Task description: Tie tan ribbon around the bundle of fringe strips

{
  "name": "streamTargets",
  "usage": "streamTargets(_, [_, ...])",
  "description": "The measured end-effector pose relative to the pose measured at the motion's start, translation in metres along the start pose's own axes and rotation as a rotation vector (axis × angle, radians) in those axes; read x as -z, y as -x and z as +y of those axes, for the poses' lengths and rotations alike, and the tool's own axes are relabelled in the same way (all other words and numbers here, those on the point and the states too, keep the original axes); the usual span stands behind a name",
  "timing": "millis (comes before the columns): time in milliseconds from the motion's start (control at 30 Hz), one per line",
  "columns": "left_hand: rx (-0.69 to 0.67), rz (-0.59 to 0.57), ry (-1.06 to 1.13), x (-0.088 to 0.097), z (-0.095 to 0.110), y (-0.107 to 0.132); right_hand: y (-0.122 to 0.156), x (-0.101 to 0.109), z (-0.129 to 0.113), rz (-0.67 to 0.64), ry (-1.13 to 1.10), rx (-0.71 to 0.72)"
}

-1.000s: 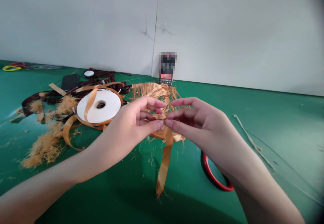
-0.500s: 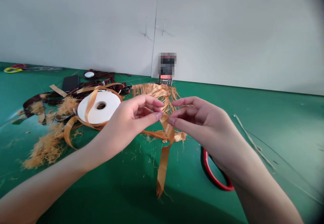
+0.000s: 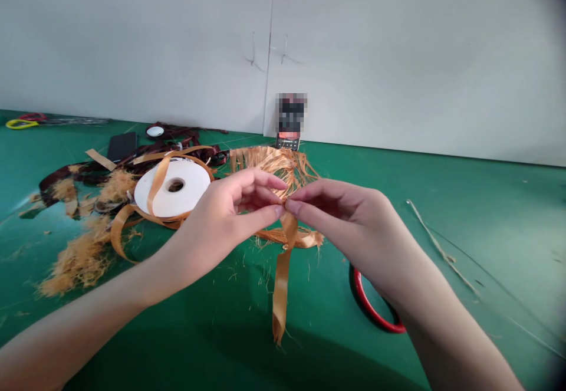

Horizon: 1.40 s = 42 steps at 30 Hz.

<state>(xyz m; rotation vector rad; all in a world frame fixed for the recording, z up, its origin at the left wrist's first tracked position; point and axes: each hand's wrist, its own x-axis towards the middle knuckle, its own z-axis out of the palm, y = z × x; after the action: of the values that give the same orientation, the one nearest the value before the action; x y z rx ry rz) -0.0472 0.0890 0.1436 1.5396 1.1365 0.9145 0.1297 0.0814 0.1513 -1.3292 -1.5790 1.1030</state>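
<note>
A strip of golden-orange satin ribbon (image 3: 282, 285) hangs from my fingertips, its lower end frayed. My left hand (image 3: 241, 205) pinches its top between thumb and fingers. My right hand (image 3: 342, 211) pinches the same spot, the two thumb tips almost meeting. Behind my hands lies a bundle of frayed orange ribbon threads (image 3: 260, 158), partly covered by my fingers. To the left, a white ribbon spool (image 3: 148, 193) carries loose loops of the same ribbon. Under my right forearm shows the red handle (image 3: 369, 305) of a tool, the rest hidden.
Fluffy orange fibre scraps (image 3: 77, 261) lie at left beside dark brown ribbon (image 3: 53, 184) and a black flat object (image 3: 122, 145). Yellow and red handled scissors (image 3: 26, 121) rest at the far left. A blurred-out upright device (image 3: 290, 120) leans on the white wall (image 3: 398, 55).
My right hand has come slightly left, bringing its fingertips against my left ones at the ribbon's top. The hanging ribbon has shifted a little left.
</note>
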Motion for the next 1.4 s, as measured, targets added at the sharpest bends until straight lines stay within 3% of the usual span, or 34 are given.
streamTargets(600, [-0.024,0.046,0.035,-0.002,0.000,0.001,0.003,0.002,-0.009,0.075,0.074,-0.067])
streamTargets(1067, [-0.004,0.047,0.007,0.000,0.000,0.002,0.002,0.006,-0.009,0.195,0.142,0.032])
streamTargets(1400, [0.015,0.022,0.060,-0.003,0.001,0.002,0.004,0.003,-0.010,0.013,0.013,-0.067])
